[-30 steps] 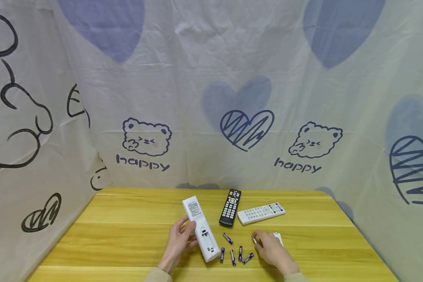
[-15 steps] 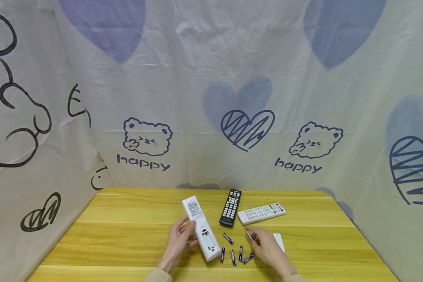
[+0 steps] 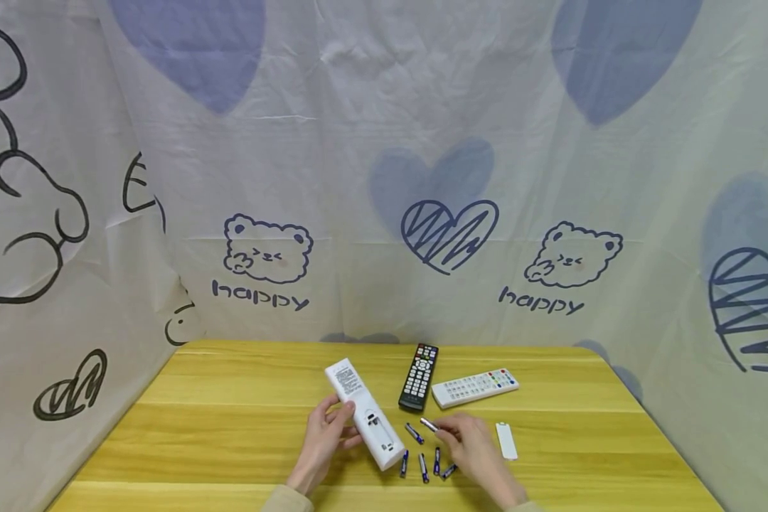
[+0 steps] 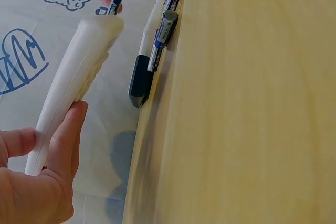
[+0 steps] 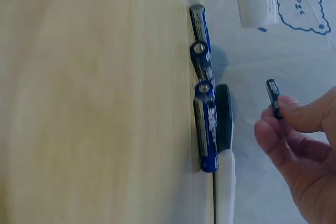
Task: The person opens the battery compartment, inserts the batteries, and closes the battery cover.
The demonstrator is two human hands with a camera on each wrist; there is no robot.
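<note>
My left hand (image 3: 323, 439) grips a white remote control (image 3: 348, 384) by its left side, thumb on the near face and fingers behind. The remote's back is turned up, and its battery compartment lies open and coverless at the lower end. Between thumb and fingertips, my right hand (image 3: 476, 449) pinches a battery (image 3: 429, 424), which points left toward the remote. In the right wrist view this battery (image 5: 272, 92) is clear of the tabletop. Several blue and silver batteries (image 3: 424, 468) lie on the wood between the two hands.
A black remote (image 3: 419, 377) lies face up behind the loose batteries, with another white remote (image 3: 476, 388) to its right. A small white battery cover (image 3: 506, 441) lies right of my right hand. Patterned cloth (image 3: 358, 299) hangs behind the wooden table (image 3: 230, 427).
My right hand has carried the battery leftward toward the held remote, uncovering the white battery cover. The remote has tilted slightly in my left hand, its top end shifting left.
</note>
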